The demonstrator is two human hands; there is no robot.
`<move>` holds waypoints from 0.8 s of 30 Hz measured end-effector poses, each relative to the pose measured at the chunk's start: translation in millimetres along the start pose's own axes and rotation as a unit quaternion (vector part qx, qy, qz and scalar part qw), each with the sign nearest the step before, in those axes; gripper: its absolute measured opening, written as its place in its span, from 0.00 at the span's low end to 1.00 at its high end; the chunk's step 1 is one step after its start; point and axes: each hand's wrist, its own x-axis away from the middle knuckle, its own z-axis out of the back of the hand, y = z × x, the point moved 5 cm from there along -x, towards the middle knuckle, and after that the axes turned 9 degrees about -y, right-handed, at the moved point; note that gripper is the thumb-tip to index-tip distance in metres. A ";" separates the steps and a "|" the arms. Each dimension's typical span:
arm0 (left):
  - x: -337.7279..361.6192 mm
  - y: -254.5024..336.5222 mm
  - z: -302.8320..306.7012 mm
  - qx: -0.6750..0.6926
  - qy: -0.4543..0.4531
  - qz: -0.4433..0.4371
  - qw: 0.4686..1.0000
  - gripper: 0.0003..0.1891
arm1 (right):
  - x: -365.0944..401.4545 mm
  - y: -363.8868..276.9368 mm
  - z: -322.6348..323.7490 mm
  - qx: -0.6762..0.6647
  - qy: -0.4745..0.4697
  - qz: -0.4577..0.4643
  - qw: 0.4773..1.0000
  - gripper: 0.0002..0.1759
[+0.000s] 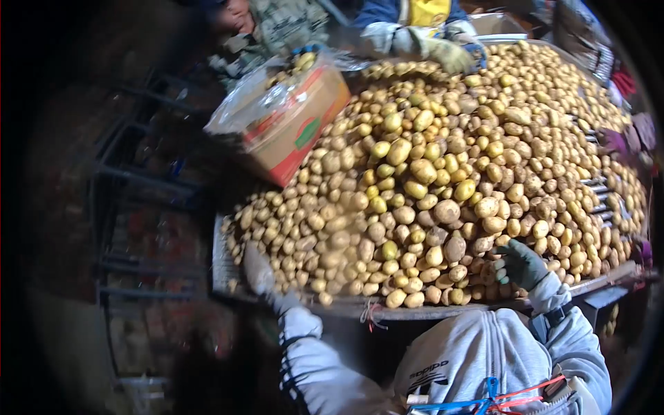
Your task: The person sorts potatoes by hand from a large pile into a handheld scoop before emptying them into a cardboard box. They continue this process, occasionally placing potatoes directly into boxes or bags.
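Note:
A large heap of potatoes in mixed sizes, yellow to brown, fills the table in front of me. At its front left corner, my left hand in a grey glove lies stretched out against the small potatoes. Its fingers are blurred together, and nothing shows in them. My right hand, in a dark green glove, reaches over the front right of the heap. Its fingers are spread a little and touch or hover just above the potatoes; I see none held.
A cardboard box lined with clear plastic holds potatoes at the back left. Across the table a person's gloved hands work at the heap. Purple gloves of another person are at right. Dark crates stand left. The table's front rim is near me.

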 end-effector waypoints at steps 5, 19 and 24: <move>-112.6 -70.5 30.9 -0.061 -0.020 0.119 0.991 0.28 | -30.6 35.3 -52.2 0.044 0.029 -0.016 0.998 0.32; -151.8 -44.4 66.1 0.238 -0.095 0.080 0.963 0.25 | -69.7 66.0 -113.8 0.097 0.003 -0.006 0.995 0.27; 45.6 73.2 7.3 0.364 -0.174 -0.001 0.915 0.05 | -72.6 45.2 -158.5 0.263 -0.136 -0.009 0.955 0.25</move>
